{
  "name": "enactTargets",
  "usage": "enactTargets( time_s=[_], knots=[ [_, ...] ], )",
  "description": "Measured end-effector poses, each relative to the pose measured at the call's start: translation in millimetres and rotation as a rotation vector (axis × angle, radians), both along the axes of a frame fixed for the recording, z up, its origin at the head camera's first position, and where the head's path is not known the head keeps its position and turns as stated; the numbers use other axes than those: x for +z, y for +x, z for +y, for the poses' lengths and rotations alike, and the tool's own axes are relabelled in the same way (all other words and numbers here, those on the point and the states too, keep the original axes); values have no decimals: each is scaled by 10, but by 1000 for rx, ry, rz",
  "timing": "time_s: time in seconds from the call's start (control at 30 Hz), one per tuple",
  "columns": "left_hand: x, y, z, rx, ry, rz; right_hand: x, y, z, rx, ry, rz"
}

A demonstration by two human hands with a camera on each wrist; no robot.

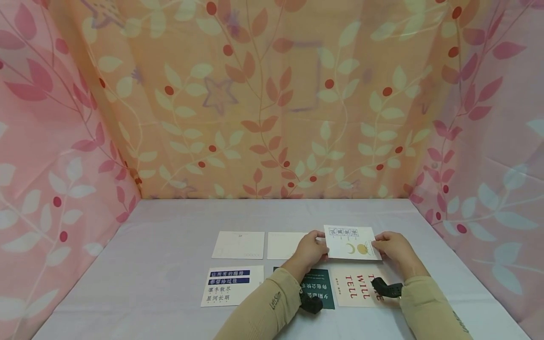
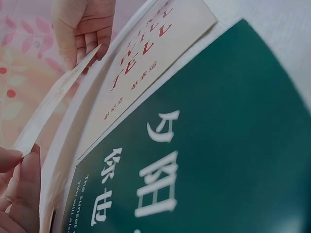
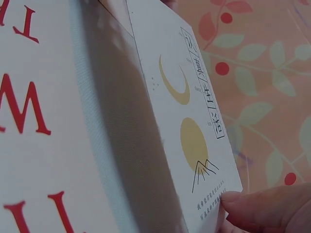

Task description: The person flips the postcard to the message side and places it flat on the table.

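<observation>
Both hands hold a white postcard (image 1: 340,241) with a yellow moon, sun and dark characters, tilted above the table. My left hand (image 1: 311,250) pinches its left edge; my right hand (image 1: 395,250) pinches the right edge, the thumb on its face in the right wrist view. Below it lies a cream card with red letters (image 1: 357,288), partly covered by the right wrist's black strap. Beside that is a dark green card (image 1: 320,285) with white characters, partly hidden by the left forearm. Behind the left hand lies a blank-looking white card (image 1: 282,245).
At the left of the layout lie a white card with blue bands (image 1: 233,288) and, behind it, a pale card (image 1: 238,245) with faint print. A white cloth covers the table (image 1: 165,264). Patterned curtains (image 1: 255,94) enclose the back and both sides.
</observation>
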State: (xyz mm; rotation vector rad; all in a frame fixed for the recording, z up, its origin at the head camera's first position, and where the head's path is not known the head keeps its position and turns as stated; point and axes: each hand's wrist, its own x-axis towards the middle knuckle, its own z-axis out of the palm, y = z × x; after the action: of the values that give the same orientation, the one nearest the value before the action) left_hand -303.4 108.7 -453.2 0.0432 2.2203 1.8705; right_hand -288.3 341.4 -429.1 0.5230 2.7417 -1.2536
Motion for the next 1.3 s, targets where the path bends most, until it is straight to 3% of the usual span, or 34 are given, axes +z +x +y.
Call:
enactTargets(
  time_s=[0.23,0.47,0.73,1.3],
  knots=[
    [31,-36,11,27,13,-3,36,-20,28,39,-3,55],
    [58,-69,5,37,-24,-6,26,-44,42,-10,-63,89],
    [58,-75,-22,29,-62,12,51,-28,40,-2,-129,94],
    [41,-69,-52,21,14,18,85,10,130,26,-201,124]
  ],
)
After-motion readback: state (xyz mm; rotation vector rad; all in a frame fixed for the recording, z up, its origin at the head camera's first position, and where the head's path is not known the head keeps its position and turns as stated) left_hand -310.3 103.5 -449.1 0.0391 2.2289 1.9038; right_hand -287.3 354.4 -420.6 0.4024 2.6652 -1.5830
